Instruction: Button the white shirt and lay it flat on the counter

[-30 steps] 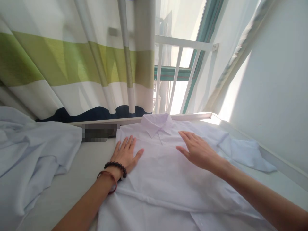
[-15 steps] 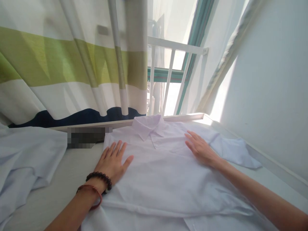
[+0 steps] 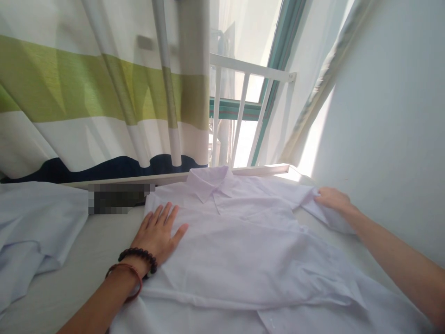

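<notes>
A white collared shirt (image 3: 236, 250) lies spread on the bed, its collar (image 3: 210, 181) pointing away from me. My left hand (image 3: 158, 234) rests flat on the shirt's left chest side, fingers spread; a dark bead bracelet and a reddish band circle that wrist. Over at the right, my right hand (image 3: 332, 198) is closed on the shirt's sleeve, which is lifted a little off the bed. Part of the sleeve hangs down behind my wrist. Creases run across the lower part of the shirt.
More white cloth (image 3: 38, 222) lies at the left on the bed sheet (image 3: 93, 260). Behind the bed's edge hang a green and white curtain (image 3: 104, 88) and a white railing (image 3: 245, 106) before the window. A pale wall (image 3: 392, 130) bounds the right side.
My right hand has moved right from lying open on the shirt's chest to gripping the sleeve, and the sleeve has risen. The left hand stays in place on the shirt.
</notes>
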A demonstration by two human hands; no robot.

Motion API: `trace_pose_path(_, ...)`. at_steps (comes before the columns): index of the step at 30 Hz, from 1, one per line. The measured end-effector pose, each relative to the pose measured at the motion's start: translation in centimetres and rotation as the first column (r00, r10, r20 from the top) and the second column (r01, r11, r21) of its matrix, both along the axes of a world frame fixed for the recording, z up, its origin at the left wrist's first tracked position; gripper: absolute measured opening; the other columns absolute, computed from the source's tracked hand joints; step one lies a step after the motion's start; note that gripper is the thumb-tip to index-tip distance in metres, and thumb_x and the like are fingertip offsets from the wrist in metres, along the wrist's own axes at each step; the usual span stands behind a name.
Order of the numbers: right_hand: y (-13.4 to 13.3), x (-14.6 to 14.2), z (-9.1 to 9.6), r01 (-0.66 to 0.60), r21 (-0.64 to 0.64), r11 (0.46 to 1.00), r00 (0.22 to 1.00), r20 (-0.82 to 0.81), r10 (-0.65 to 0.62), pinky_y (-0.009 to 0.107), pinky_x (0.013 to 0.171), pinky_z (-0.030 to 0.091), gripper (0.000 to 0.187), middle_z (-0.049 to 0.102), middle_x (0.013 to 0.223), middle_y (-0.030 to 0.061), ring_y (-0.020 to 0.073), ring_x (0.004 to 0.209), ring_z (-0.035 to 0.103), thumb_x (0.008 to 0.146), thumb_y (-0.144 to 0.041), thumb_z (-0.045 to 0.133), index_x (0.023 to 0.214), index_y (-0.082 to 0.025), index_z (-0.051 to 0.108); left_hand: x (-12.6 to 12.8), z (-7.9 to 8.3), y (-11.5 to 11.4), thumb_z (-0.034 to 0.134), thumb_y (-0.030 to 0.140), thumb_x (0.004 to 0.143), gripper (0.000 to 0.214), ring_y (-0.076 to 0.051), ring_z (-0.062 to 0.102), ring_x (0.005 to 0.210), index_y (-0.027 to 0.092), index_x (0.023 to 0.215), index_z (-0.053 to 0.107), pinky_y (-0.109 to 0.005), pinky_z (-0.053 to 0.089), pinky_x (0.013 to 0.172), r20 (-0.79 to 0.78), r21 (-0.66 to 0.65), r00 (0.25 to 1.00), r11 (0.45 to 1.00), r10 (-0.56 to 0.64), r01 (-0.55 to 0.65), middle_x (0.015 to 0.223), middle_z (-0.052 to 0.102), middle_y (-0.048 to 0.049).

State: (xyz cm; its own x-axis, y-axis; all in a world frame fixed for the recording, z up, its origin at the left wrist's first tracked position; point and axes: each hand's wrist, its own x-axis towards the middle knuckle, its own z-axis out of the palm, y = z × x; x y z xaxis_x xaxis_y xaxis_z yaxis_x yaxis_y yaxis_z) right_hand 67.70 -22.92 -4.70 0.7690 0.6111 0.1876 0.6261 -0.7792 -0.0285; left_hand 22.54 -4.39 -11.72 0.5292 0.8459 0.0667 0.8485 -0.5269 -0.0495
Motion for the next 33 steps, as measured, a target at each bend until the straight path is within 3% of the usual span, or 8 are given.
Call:
trace_pose_path(6,0.9,-5.5,7.7,-0.067,0.118,0.991,0.965,0.260,0.035,0.040,0.075,0.036,0.030,0.068,0.110,0.0197,0.0295,0.095,0.063,0.091,-0.022,0.045,0.114,-0.016,0.064,-0.2,-0.1,0.0,0.032,0.051,0.092,0.070,-0.029,0.022,0.145,0.011,0.149,0.031,-0.046,0.017,0.118,-0.003,-0.005,1.000,1.000,-0.006,0.006,0.157,0.026,-0.0106)
trace_pose_path(10,1.4,-14.8,8.1,-0.468,0.154,0.870,0.815,0.456,0.358,0.033,0.066,0.039,0.022,0.070,0.102,0.0100,0.0233,0.080,0.063,0.084,-0.014,0.056,0.103,-0.019,0.065,-0.2,-0.1,0.0,0.033,0.052,0.092,0.071,-0.029,0.020,0.146,0.011,0.150,0.031,-0.045,0.016,0.118,-0.010,-0.013,1.000,1.000,-0.003,0.003,0.158,0.025,-0.0110)
trace_pose_path(13,1.6,-21.8,4.5,-0.829,-0.076,0.554,0.529,0.216,0.821,0.033,0.072,0.046,0.025,0.069,0.094,0.0061,0.0208,0.080,0.062,0.082,-0.014,0.062,0.106,-0.020,0.065,-0.2,0.1,-0.2,0.034,0.051,0.093,0.070,-0.029,0.021,0.146,0.010,0.150,0.031,-0.045,0.015,0.118,-0.004,-0.025,1.000,1.000,-0.006,0.006,0.157,0.026,-0.0114)
trace_pose_path(17,1.7,-25.4,-0.2,-0.975,-0.086,0.205,0.212,-0.090,0.973,0.038,0.090,0.048,0.044,0.064,0.115,0.0095,0.0239,0.100,0.061,0.081,-0.030,0.070,0.122,-0.019,0.058,-0.3,0.3,-0.6,0.032,0.052,0.094,0.069,-0.029,0.021,0.146,0.012,0.150,0.030,-0.046,0.017,0.118,-0.012,-0.024,1.000,1.000,-0.006,0.006,0.158,0.025,-0.0107)
trace_pose_path(19,1.9,-24.6,-1.1,-0.962,-0.034,0.269,0.271,-0.057,0.961,0.043,0.101,0.043,0.045,0.058,0.128,0.0122,0.0264,0.115,0.055,0.087,-0.035,0.064,0.128,-0.019,0.055,-0.4,0.2,-0.7,0.031,0.052,0.094,0.069,-0.029,0.021,0.146,0.012,0.150,0.030,-0.046,0.017,0.118,-0.012,-0.017,1.000,1.000,-0.014,0.014,0.158,0.025,-0.0108)
trace_pose_path(23,2.7,-21.1,-1.5,-0.723,0.081,0.687,0.691,0.044,0.722,0.051,0.095,0.044,0.052,0.053,0.135,0.0187,0.0345,0.122,0.050,0.094,-0.050,0.044,0.135,-0.017,0.048,-0.4,0.0,-0.8,0.031,0.051,0.094,0.068,-0.030,0.022,0.145,0.011,0.149,0.031,-0.047,0.017,0.118,0.013,-0.014,1.000,1.000,-0.019,0.019,0.157,0.026,-0.0112)
trace_pose_path(25,3.0,-19.8,-1.7,-0.599,0.121,0.791,0.795,-0.026,0.606,0.047,0.085,0.047,0.054,0.059,0.125,0.0193,0.0338,0.110,0.057,0.094,-0.053,0.038,0.131,-0.015,0.050,-0.4,-0.1,-0.7,0.032,0.051,0.094,0.068,-0.030,0.022,0.145,0.011,0.149,0.032,-0.047,0.017,0.118,0.027,-0.011,0.999,1.000,-0.021,0.021,0.157,0.026,-0.0114)
trace_pose_path(33,4.8,-21.8,-1.7,-0.689,0.388,0.612,0.488,-0.375,0.788,0.024,0.048,0.029,0.029,0.048,0.057,-0.0034,0.0106,0.054,0.041,0.083,-0.031,0.056,0.058,-0.020,0.044,-0.4,-0.2,-0.6,0.032,0.051,0.094,0.068,-0.030,0.021,0.145,0.012,0.149,0.033,-0.047,0.017,0.118,0.023,-0.007,0.999,1.000,-0.025,0.025,0.157,0.026,-0.0107)
